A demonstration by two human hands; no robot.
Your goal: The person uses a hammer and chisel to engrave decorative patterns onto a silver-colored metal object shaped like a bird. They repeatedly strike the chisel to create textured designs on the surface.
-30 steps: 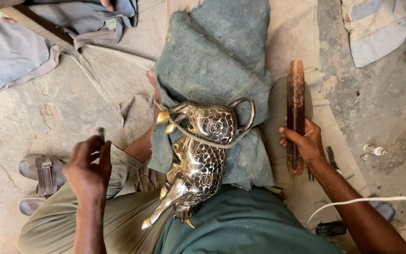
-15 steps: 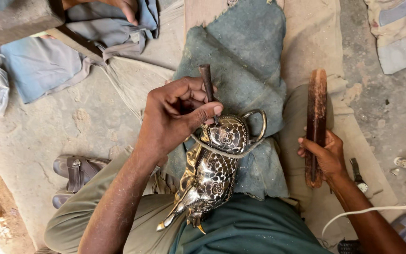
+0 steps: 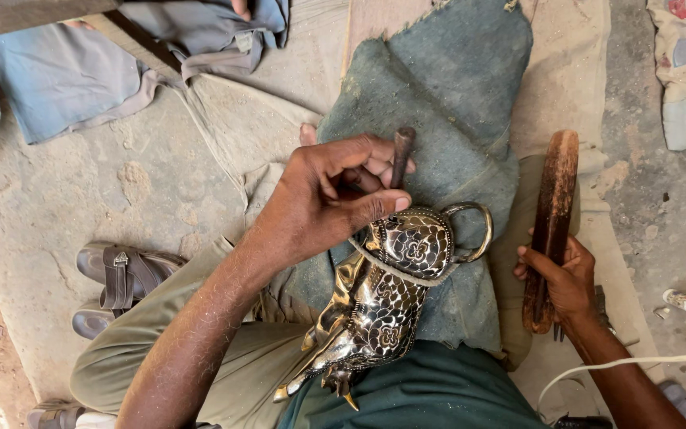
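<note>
We are inspecting an engraved metal figure lying across the lap on a grey cushion. The left hand is pinching a punch upright against it; the right hand is gripping a wooden mallet. We are advising a steady, square punch. Its tip is hidden behind the fingers.

This is looking like a simple craft workshop on the ground. A person is sitting on a dusty concrete floor, an engraved metal figure is lying on a green padded cushion, and a wooden mallet and sandals are lying nearby.
</note>
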